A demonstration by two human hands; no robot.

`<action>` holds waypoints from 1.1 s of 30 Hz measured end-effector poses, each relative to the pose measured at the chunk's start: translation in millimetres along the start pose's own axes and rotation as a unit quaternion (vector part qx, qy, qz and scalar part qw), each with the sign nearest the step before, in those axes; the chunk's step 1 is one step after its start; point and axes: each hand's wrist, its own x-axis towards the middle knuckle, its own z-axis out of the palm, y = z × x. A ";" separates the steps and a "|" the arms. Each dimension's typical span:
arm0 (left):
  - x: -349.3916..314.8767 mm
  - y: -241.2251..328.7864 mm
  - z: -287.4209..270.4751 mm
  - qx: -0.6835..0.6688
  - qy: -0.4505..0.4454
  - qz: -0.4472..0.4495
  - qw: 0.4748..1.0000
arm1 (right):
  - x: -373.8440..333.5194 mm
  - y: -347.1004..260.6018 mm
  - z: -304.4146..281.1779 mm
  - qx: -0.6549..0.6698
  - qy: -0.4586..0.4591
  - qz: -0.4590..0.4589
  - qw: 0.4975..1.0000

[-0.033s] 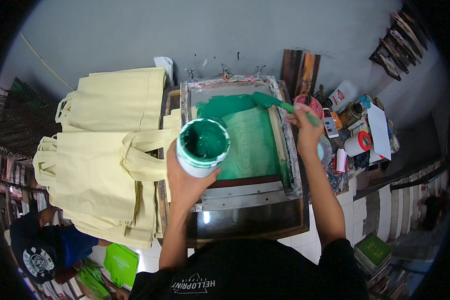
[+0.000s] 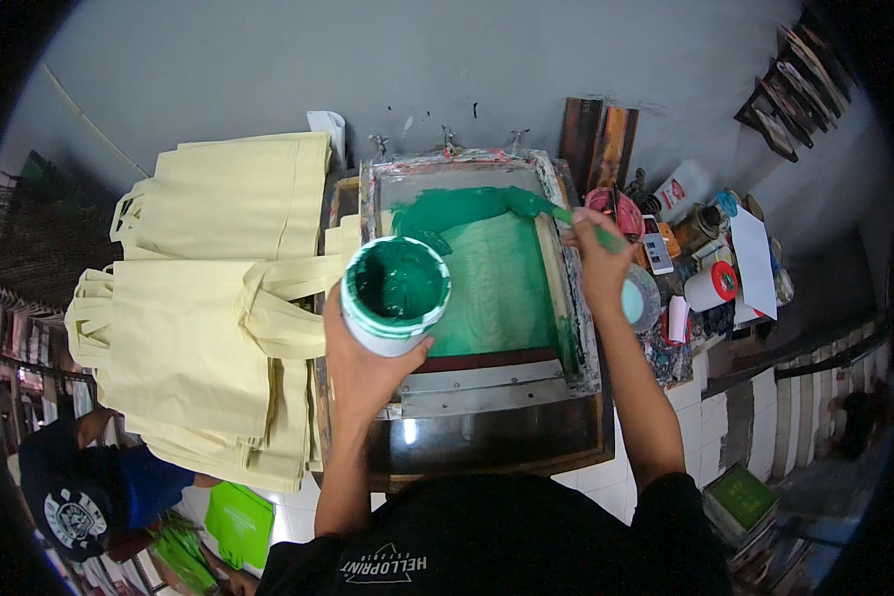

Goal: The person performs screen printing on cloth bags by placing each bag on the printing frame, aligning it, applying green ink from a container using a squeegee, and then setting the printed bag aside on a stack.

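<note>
Spatula [image 2: 530,203] blade blending into green ink [image 2: 452,209], tub [image 2: 391,343] base hidden, right hand [image 2: 602,258] gripping handle, left hand [image 2: 361,375] clasping tub.

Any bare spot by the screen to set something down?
Dark board, between the metal edge of the screen and the black shirt. Crowded: cream bags stacked left; green paint over most of the screen, white pot held partly above it; phone, brown can and red-lidded tub on the right-hand bench.
</note>
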 end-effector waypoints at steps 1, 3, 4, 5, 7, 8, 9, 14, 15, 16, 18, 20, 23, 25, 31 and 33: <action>-3.0 0.0 -5.4 -0.012 0.011 0.001 1.000 | -6.5 6.8 3.8 -0.086 -0.031 -0.105 0.990; -10.6 0.4 -18.1 -0.034 0.038 0.004 0.999 | -20.7 11.7 18.9 -0.245 -0.094 -0.308 0.915; -13.9 3.4 -24.2 -0.009 0.050 0.006 0.999 | -27.9 14.6 26.1 -0.276 -0.122 -0.303 0.904; -17.9 3.5 -30.5 -0.005 0.059 0.005 0.998 | -36.9 18.9 36.4 -0.302 -0.150 -0.295 0.894; -22.9 4.0 -41.1 -0.001 0.072 0.008 0.997 | -53.2 28.5 56.8 -0.336 -0.192 -0.296 0.873; -27.3 3.2 -45.0 -0.001 0.095 -0.007 0.995 | -60.7 35.3 68.3 -0.342 -0.212 -0.307 0.862; -30.0 3.9 -47.0 -0.017 0.103 -0.010 0.994 | -67.2 36.3 78.4 -0.349 -0.232 -0.317 0.851; -37.4 8.4 -54.3 -0.033 0.119 -0.007 0.992 | -93.0 36.3 121.1 -0.402 -0.340 -0.395 0.753; -37.3 8.2 -54.6 -0.025 0.116 -0.004 0.993 | -95.7 39.4 123.5 -0.415 -0.354 -0.414 0.728; -37.4 7.4 -54.5 -0.022 0.108 -0.002 0.994 | -100.2 48.4 122.5 -0.434 -0.341 -0.445 0.705; -40.7 3.5 -58.1 -0.013 0.104 0.001 0.995 | -108.8 30.6 111.0 -0.394 -0.418 -0.401 0.714; -41.0 3.7 -56.4 0.011 0.093 0.016 0.995 | -106.2 5.0 87.6 -0.322 -0.435 -0.362 0.759; -38.3 3.2 -44.6 0.008 0.079 0.026 0.996 | -93.1 -32.9 44.9 -0.185 -0.356 -0.292 0.868; -38.2 2.1 -40.1 0.026 0.073 0.023 0.997 | -75.3 -56.6 29.7 -0.127 -0.279 -0.219 0.926; -24.5 -2.0 8.5 0.070 0.040 0.080 0.994 | -19.9 -130.1 -26.0 0.116 -0.166 0.024 0.979; -23.1 5.0 28.8 0.081 0.037 0.105 0.990 | -9.6 -162.7 -45.2 0.126 -0.181 0.020 0.975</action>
